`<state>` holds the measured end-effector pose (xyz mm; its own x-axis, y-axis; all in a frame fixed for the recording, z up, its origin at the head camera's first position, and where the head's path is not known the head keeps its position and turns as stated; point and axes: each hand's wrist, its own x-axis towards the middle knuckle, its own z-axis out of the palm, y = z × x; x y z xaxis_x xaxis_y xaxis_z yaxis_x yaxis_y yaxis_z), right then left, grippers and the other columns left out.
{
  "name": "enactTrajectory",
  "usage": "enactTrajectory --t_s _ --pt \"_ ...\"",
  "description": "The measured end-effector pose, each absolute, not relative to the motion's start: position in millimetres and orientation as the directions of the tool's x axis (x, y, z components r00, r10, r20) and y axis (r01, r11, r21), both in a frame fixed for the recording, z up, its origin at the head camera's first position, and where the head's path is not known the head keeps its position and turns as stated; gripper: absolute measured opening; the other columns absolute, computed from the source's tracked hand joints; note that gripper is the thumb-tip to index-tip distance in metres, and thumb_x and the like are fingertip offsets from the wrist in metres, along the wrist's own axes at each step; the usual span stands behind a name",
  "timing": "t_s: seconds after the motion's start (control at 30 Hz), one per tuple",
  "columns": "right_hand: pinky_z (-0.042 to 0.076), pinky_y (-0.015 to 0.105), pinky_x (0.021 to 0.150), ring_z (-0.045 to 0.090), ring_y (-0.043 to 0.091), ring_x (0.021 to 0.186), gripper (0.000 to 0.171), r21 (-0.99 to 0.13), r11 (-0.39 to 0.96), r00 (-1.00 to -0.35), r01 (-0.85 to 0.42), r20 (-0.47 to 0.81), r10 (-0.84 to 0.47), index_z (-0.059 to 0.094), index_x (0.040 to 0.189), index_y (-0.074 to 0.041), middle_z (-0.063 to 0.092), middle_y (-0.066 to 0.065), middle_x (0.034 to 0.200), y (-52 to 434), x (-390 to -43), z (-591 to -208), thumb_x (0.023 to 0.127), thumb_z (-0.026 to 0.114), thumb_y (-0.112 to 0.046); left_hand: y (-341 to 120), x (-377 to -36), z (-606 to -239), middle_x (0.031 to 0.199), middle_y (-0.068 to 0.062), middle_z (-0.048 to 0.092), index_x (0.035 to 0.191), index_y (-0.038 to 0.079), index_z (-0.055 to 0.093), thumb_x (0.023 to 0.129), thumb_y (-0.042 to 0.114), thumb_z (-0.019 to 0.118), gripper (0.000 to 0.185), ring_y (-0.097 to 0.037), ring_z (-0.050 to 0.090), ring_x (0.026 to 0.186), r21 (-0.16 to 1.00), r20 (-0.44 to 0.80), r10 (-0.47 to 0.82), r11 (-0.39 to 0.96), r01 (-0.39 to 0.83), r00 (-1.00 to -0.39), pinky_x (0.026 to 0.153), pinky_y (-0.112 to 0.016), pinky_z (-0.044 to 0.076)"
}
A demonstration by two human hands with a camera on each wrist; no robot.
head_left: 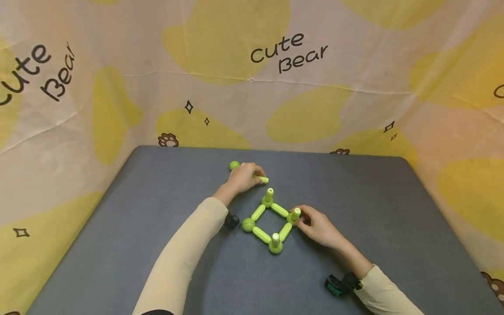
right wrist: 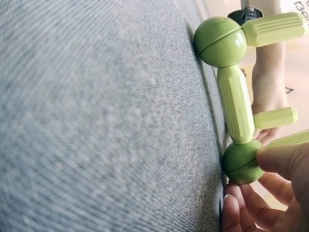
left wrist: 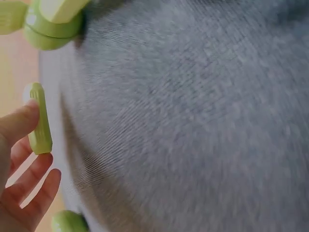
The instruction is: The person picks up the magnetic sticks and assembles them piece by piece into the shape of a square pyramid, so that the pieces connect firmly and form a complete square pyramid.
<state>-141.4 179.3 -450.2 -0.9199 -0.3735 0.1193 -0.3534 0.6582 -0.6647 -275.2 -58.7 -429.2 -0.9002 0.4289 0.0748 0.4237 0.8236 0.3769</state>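
A square frame (head_left: 267,222) of light green sticks joined by green balls lies flat on the grey table (head_left: 157,210). Short sticks stand upright on three of its corner balls. My left hand (head_left: 256,177) is behind the frame and pinches a loose green stick (head_left: 263,180) (left wrist: 40,126) low over the table. A loose green ball (head_left: 234,165) (left wrist: 67,222) lies just left of that hand. My right hand (head_left: 303,219) pinches the frame's right corner ball (head_left: 293,216) (right wrist: 241,162) between its fingertips (right wrist: 282,157). From that ball a frame stick (right wrist: 235,104) runs to another ball (right wrist: 221,41).
A cloth backdrop (head_left: 252,74) printed with yellow patches and "cute Bear" rises behind and beside the table. Both forearms wear beige sleeves (head_left: 189,249) with dark wrist-mounted devices (head_left: 340,284). Bare grey surface lies left, right and in front of the frame.
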Motion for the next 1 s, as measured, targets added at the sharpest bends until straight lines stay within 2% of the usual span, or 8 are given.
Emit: enactTrajectory --t_s 0.2,0.43,0.6,0.83,1.0 --pt "0.045 0.026 0.064 0.052 0.007 0.075 0.022 -0.668 0.655 -0.92 -0.353 0.122 -0.372 0.057 0.104 -0.018 0.056 -0.006 0.092 179.5 -141.9 -450.3 0.083 0.057 -0.015 -63.8 -265.0 -416.2 0.087 0.009 0.058 0.096 0.025 0.064 0.077 0.032 0.065 0.02 -0.006 0.054 0.077 0.389 0.132 0.457 0.792 0.47 -0.88 0.063 -0.025 0.043" --pt "0.043 0.024 0.062 0.051 0.007 0.074 0.023 -0.666 0.654 -0.918 -0.359 0.126 -0.375 0.057 0.105 -0.017 0.055 -0.006 0.09 179.5 -141.8 -451.1 0.082 0.058 -0.014 -69.3 -243.3 -399.1 0.086 0.008 0.056 0.106 0.021 0.062 0.081 0.03 0.061 0.027 -0.005 0.05 0.068 0.394 0.103 0.518 0.763 0.513 -0.849 0.053 -0.024 0.04" --pt "0.043 0.023 0.062 0.051 0.007 0.073 0.023 -0.665 0.654 -0.918 -0.361 0.129 -0.375 0.057 0.106 -0.016 0.054 -0.006 0.089 179.6 -142.1 -451.3 0.082 0.058 -0.014 -75.6 -226.3 -390.2 0.083 0.01 0.055 0.101 0.022 0.063 0.082 0.03 0.059 0.022 -0.003 0.049 0.064 0.412 0.13 0.508 0.754 0.512 -0.852 0.053 -0.022 0.04" --pt "0.043 0.023 0.062 0.051 0.008 0.074 0.024 -0.664 0.66 -0.921 -0.352 0.119 -0.372 0.057 0.106 -0.016 0.054 -0.006 0.089 179.8 -141.2 -449.9 0.083 0.057 -0.014 -83.4 -203.8 -378.7 0.084 0.014 0.057 0.094 0.023 0.062 0.078 0.03 0.064 0.017 0.0 0.053 0.069 0.496 0.235 0.476 0.691 0.526 -0.847 0.058 -0.02 0.043" --pt "0.042 0.023 0.062 0.051 0.008 0.074 0.024 -0.666 0.659 -0.921 -0.35 0.116 -0.372 0.057 0.107 -0.016 0.054 -0.006 0.089 179.6 -140.6 -449.2 0.083 0.057 -0.014 -89.3 -186.7 -376.9 0.082 0.012 0.06 0.09 0.021 0.058 0.076 0.027 0.066 0.018 0.0 0.056 0.069 0.551 0.244 0.487 0.642 0.533 -0.839 0.059 -0.019 0.045"
